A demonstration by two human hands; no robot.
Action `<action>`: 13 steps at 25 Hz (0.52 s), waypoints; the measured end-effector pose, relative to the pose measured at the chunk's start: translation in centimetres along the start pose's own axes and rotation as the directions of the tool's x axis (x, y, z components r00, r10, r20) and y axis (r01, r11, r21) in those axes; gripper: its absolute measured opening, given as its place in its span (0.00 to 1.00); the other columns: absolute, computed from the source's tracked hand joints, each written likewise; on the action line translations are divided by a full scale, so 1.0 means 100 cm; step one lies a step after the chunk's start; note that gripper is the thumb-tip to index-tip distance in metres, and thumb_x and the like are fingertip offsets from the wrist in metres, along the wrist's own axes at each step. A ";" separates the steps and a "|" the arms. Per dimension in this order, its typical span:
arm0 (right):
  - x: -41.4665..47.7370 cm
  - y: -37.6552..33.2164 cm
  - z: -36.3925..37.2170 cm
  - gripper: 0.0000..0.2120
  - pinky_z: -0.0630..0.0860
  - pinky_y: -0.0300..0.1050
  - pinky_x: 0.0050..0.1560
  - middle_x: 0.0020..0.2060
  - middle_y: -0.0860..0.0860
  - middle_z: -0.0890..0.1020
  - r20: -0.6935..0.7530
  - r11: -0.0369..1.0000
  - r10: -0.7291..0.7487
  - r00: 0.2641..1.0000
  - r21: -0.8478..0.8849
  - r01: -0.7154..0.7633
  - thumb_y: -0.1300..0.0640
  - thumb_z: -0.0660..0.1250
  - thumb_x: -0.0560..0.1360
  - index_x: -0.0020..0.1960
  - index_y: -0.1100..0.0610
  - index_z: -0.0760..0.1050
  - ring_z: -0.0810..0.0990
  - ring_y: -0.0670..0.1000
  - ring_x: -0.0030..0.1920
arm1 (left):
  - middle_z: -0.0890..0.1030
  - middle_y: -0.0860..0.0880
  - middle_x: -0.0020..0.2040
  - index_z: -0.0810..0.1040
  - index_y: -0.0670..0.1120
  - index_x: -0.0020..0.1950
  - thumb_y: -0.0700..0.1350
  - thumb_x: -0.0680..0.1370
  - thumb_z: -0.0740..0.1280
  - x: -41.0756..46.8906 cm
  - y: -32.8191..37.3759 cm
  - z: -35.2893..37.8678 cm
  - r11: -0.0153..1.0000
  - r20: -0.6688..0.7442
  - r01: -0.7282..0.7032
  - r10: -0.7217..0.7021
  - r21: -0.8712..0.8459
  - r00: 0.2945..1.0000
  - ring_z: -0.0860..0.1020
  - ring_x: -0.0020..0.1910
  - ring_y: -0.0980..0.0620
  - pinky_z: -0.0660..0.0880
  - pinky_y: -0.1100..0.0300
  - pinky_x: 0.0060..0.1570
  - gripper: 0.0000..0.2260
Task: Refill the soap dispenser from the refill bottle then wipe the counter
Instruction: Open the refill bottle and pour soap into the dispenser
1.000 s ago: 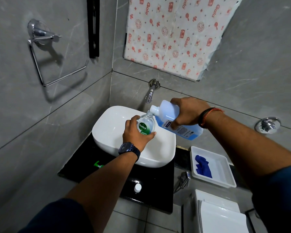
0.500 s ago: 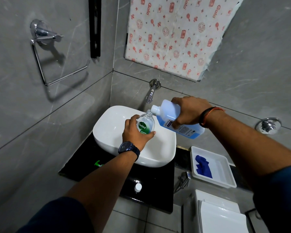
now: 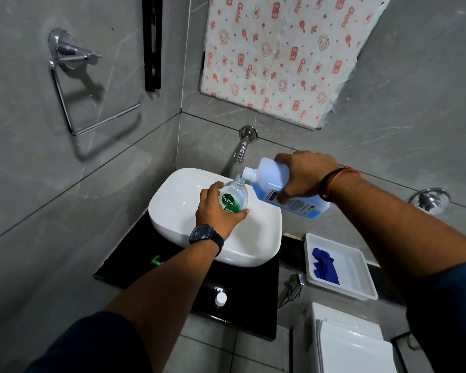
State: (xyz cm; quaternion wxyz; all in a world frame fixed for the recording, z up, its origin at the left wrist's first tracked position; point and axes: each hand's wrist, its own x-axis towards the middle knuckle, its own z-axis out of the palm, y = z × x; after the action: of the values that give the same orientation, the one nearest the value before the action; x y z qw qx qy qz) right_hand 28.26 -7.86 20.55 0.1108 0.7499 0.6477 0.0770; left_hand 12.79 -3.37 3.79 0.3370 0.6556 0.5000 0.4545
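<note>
Nearest the camera, two forearms in dark blue sleeves reach forward over a black surface [image 3: 242, 313]. A small white cap [image 3: 221, 298] lies on the front part of this surface, and a green pump part [image 3: 155, 260] lies at its left, partly hidden by the left forearm. To the right, a white tray [image 3: 361, 275] rests on a dark ledge and holds a crumpled blue cloth [image 3: 324, 266]. A white toilet tank [image 3: 353, 343] occupies the lower right corner.

A white basin [image 3: 180, 208] sits on the black surface. The left hand [image 3: 217, 212], with a dark watch at the wrist, holds the soap dispenser [image 3: 234, 196] above the basin. Its fingers [image 3: 240, 212] are clenched around the lower body of this clear bottle, which carries a green label. The dispenser neck is open and tilted toward the upper right.

The right hand [image 3: 304, 176], with a red and black band at the wrist, holds the refill bottle [image 3: 273, 184]. Its fingers [image 3: 287, 196] grasp the bottle body from above. The refill bottle is tipped to the left, almost horizontal, with blue liquid pooled along its lower side. Its uncapped mouth is just beside and slightly above the dispenser neck. Whether the two openings touch cannot be told.

Behind the basin, a chrome tap [image 3: 241, 152] projects from the grey tiled wall. A chrome towel ring [image 3: 73, 84] is fixed to the left wall. A sheet of white paper with red print [image 3: 280, 55] covers the upper wall.
</note>
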 end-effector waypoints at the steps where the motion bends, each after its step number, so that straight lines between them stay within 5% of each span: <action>1: 0.000 0.000 0.000 0.36 0.74 0.46 0.41 0.45 0.48 0.77 -0.002 1.000 -0.002 1.000 -0.001 0.002 0.38 0.73 0.58 0.63 0.46 0.67 0.75 0.51 0.44 | 0.73 0.47 0.57 0.69 0.51 0.62 0.54 0.56 0.80 0.000 0.000 0.000 1.000 -0.002 -0.001 0.001 0.001 1.000 0.75 0.52 0.48 0.71 0.62 0.47 0.38; 13: 0.003 -0.001 0.000 0.35 0.73 0.46 0.40 0.47 0.49 0.79 -0.003 1.000 -0.008 1.000 0.002 0.008 0.38 0.73 0.58 0.62 0.46 0.67 0.75 0.52 0.44 | 0.73 0.47 0.57 0.69 0.50 0.62 0.54 0.56 0.80 0.002 -0.001 -0.001 1.000 -0.002 -0.001 0.001 0.002 1.000 0.75 0.52 0.47 0.70 0.62 0.47 0.37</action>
State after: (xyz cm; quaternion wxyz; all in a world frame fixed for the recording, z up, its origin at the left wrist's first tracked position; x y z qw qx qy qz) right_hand 28.23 -7.55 20.49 0.1092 0.7474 0.6508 0.0770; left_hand 12.70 -3.13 3.76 0.3357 0.6558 0.5004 0.4548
